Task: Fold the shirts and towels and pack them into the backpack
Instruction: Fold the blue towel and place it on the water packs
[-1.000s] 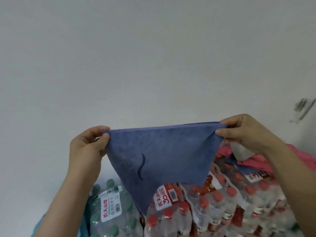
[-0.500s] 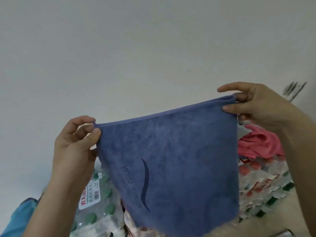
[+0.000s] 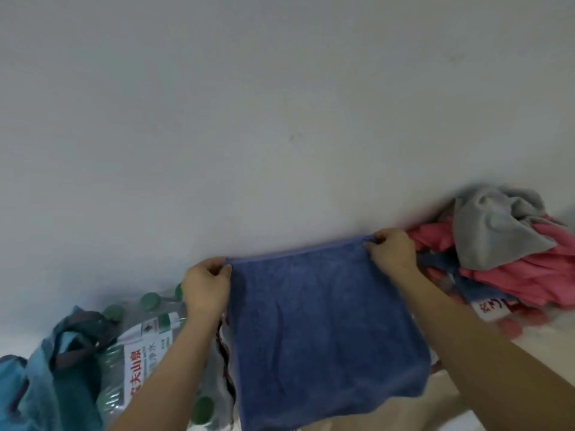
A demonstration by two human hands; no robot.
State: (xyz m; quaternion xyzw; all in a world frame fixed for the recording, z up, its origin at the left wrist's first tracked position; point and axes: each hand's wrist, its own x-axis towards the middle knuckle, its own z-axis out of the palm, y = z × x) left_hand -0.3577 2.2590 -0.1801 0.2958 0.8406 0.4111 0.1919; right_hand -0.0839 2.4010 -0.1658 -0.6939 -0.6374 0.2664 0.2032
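A blue towel [image 3: 323,331] lies spread flat in front of me, its far edge close to the wall. My left hand [image 3: 205,290] pinches its far left corner and my right hand [image 3: 390,250] pinches its far right corner. At the right lies a heap of cloth: a grey towel [image 3: 494,222] on top of pink cloth [image 3: 529,275], with some blue cloth [image 3: 441,265] under it. A light blue backpack [image 3: 40,377] with dark straps stands at the lower left.
A shrink-wrapped pack of green-capped water bottles [image 3: 140,337] sits between the backpack and the towel. Red-capped bottle packs [image 3: 504,318] show under the cloth heap at the right. A plain white wall [image 3: 280,119] fills the upper view.
The towel was held up in the air by its two top corners; now both hands have brought it down and it lies spread flat. The view has tilted down, showing the backpack and cloth heap.
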